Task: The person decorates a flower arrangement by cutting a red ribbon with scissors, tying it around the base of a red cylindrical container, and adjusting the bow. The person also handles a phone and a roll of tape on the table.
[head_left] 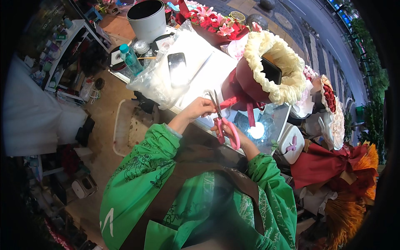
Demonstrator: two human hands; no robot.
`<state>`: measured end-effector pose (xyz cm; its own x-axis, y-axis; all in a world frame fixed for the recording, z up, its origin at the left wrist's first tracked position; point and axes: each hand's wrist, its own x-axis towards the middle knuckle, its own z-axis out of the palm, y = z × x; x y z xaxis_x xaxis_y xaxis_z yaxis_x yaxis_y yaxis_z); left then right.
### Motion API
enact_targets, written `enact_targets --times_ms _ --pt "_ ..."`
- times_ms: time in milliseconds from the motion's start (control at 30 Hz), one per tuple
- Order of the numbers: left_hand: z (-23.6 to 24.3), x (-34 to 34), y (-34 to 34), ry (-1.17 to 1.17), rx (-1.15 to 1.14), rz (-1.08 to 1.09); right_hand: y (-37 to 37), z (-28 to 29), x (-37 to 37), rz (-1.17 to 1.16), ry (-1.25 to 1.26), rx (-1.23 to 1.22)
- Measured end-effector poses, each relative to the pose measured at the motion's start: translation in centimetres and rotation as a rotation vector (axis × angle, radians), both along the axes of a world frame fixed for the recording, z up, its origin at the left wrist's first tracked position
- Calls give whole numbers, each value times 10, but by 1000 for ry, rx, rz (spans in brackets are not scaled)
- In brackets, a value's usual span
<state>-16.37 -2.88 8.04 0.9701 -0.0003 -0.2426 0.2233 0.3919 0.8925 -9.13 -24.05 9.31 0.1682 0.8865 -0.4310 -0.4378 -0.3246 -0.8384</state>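
My right hand (226,130) grips a pair of pink-handled scissors (234,137), blades pointing up and away from me. My left hand (201,109) is closed in a pinch beside the blades, at the end of a dark red ribbon (230,101). That ribbon runs from a round dark red flower box (248,79), and another ribbon tail (251,114) hangs toward the table's near edge. Cream ruffled wrapping (291,89) rings the box's rim, with a dark block (271,71) inside. The box lies tilted on the table, opening turned up and to the right.
On the white table (204,79) lie a phone (177,68) and clear plastic wrap (143,85). A teal-capped bottle (131,60) and a white bucket (146,25) stand at far left. Bouquets (218,25) line the back; a red-wrapped one (321,164) is at right. A glue gun (291,143) rests nearby.
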Motion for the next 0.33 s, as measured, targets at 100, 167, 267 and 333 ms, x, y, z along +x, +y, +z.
enact_targets --times_ms 100,167,267,333 --pt "0 2 0 19 9 6 3 2 0 -40 2 62" --pt "2 2 0 32 10 10 1 -3 -1 -63 24 77" --pt "-1 3 -1 33 -5 16 0 -5 -3 -93 41 69" --pt "-4 3 -1 27 -11 18 -1 -4 -5 -106 47 61"
